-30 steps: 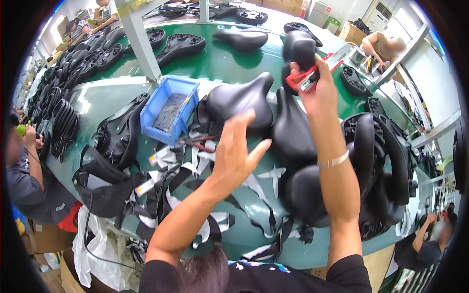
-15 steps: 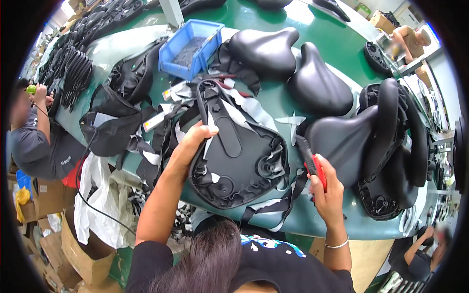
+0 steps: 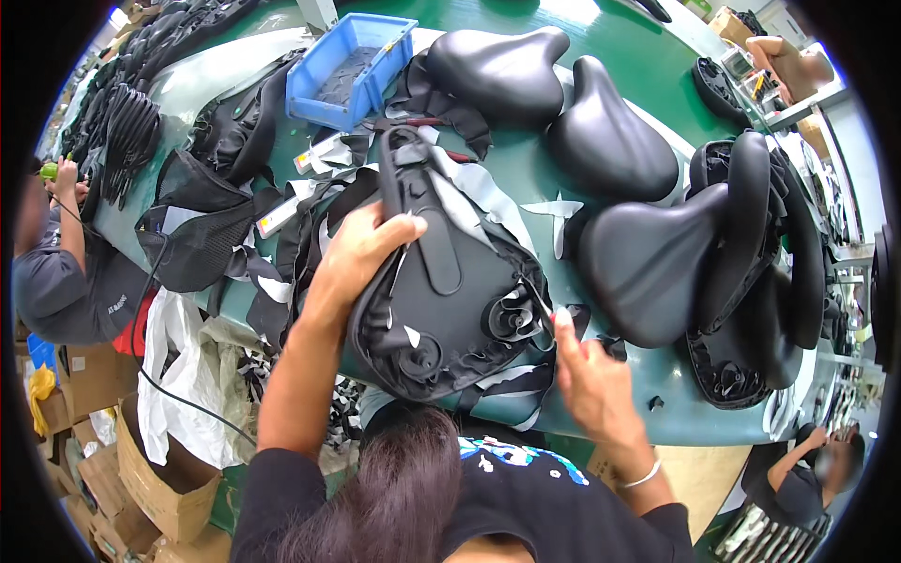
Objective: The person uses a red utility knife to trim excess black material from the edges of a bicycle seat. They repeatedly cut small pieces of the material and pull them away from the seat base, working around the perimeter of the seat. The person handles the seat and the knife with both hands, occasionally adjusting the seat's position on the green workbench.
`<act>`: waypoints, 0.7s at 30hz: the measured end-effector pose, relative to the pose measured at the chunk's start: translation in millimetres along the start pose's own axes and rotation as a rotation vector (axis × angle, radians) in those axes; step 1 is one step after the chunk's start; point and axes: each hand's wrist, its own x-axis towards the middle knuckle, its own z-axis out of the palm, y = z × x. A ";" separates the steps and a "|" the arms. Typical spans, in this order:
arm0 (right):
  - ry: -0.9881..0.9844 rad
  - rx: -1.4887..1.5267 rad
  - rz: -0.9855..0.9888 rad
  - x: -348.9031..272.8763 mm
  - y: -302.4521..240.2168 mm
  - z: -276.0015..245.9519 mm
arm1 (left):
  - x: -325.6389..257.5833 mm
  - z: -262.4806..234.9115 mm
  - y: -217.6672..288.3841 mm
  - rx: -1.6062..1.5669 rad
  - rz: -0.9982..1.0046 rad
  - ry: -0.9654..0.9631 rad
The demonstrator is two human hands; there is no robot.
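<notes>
A black bicycle saddle (image 3: 404,328) lies underside up in front of me, its cover folded in wrinkles over the rim and its nose pointing away. My left hand (image 3: 361,249) is closed round its left edge near the nose, thumb lying on the underside. At the right rim, my right hand (image 3: 596,385) grips a red and black utility knife (image 3: 562,317). Most of the knife is hidden by the fingers; its front end is against the folded cover edge. Black and white cover scraps (image 3: 511,385) lie under and beside the saddle.
Finished black saddles (image 3: 638,272) are grouped at the right, with others behind. A blue bin (image 3: 305,103) holding dark pieces stands far left of centre. A white T-shaped scrap (image 3: 559,220) lies beside the saddle. Co-workers sit at left and right; cardboard boxes (image 3: 169,507) stand lower left.
My right hand has moved left with the knife, from beside the saddle to its right rim. The left hand keeps its hold, and the saddle has tilted slightly.
</notes>
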 end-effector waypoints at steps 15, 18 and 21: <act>0.240 0.407 0.034 12.5 -10.4 -22.5 | -10.8 61.3 -22.0 1.232 0.703 0.071; 0.195 0.248 -0.093 17.7 0.1 -26.5 | -4.6 55.3 -31.8 1.039 0.700 -0.106; 0.074 0.021 -0.193 35.3 4.2 -27.9 | -4.8 46.8 -22.6 0.762 0.592 -0.212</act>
